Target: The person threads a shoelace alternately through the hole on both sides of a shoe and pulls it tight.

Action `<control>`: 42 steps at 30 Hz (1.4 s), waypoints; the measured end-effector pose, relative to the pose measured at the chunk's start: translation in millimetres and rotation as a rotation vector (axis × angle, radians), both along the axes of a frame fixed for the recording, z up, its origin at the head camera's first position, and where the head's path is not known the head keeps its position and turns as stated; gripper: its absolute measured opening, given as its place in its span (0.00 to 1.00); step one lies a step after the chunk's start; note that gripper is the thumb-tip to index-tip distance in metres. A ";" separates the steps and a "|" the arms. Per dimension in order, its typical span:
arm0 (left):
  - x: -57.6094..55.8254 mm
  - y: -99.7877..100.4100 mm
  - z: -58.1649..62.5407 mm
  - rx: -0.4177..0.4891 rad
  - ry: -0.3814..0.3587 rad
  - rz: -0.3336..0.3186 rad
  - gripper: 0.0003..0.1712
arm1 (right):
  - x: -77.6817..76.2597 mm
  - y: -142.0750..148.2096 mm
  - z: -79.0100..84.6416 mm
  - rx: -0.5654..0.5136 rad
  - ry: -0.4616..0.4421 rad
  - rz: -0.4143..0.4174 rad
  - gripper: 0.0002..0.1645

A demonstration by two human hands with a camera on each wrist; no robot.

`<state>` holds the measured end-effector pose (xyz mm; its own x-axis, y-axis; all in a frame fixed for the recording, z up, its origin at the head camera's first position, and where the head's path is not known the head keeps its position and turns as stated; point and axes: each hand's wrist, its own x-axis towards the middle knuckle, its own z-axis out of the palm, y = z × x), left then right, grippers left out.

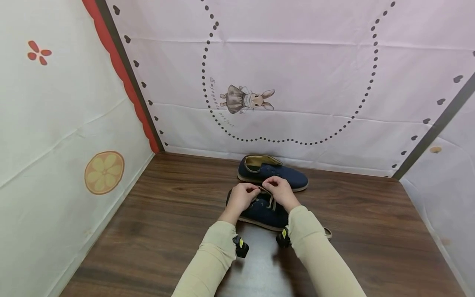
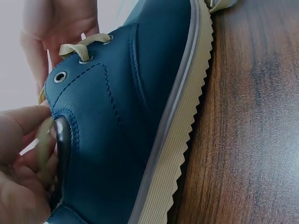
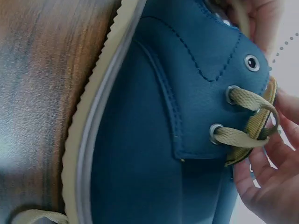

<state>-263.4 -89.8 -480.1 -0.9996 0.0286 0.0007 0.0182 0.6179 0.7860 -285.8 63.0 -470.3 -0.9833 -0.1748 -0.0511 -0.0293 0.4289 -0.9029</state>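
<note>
Probably the nearer shoe (image 1: 259, 215), toward the far edge of the surface (image 1: 178, 194), handles light and pliable, its limp lace (image 3: 238, 137) best taken near the tip, as our left hand (image 1: 241, 198) pinches it, though whether our right hand (image 1: 281, 192) grips the tongue (image 3: 257, 126) we cannot tell.

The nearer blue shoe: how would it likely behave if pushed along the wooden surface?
The shoe might grip rather than slide, given its ridged sole edge. It probably won't roll, being long and upright. Its lace would likely flop, being thin and loosely looped.
</note>
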 end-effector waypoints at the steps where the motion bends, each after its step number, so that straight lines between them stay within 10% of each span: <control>1: -0.4 -0.5 -0.2 -0.001 0.004 -0.002 0.10 | -0.4 1.1 0.8 -0.019 0.007 -0.006 0.07; 13: -1.9 -6.2 -2.6 0.014 0.037 -0.020 0.09 | -3.0 19.0 32.0 -0.196 -0.033 -0.022 0.14; 25: -0.8 -17.6 -4.8 0.384 0.093 0.025 0.09 | 5.4 30.8 87.4 -0.422 0.201 -0.101 0.14; 29: -1.8 -18.6 -6.3 0.316 0.123 0.026 0.07 | 8.2 31.5 97.0 -0.471 0.295 -0.128 0.15; 34: -3.3 -16.1 -7.8 0.128 0.196 0.028 0.06 | 1.4 30.4 82.3 -0.448 0.350 -0.153 0.14; 42: -5.4 -32.6 3.2 0.014 0.286 0.137 0.14 | 3.9 43.2 29.0 -0.031 0.121 -0.043 0.18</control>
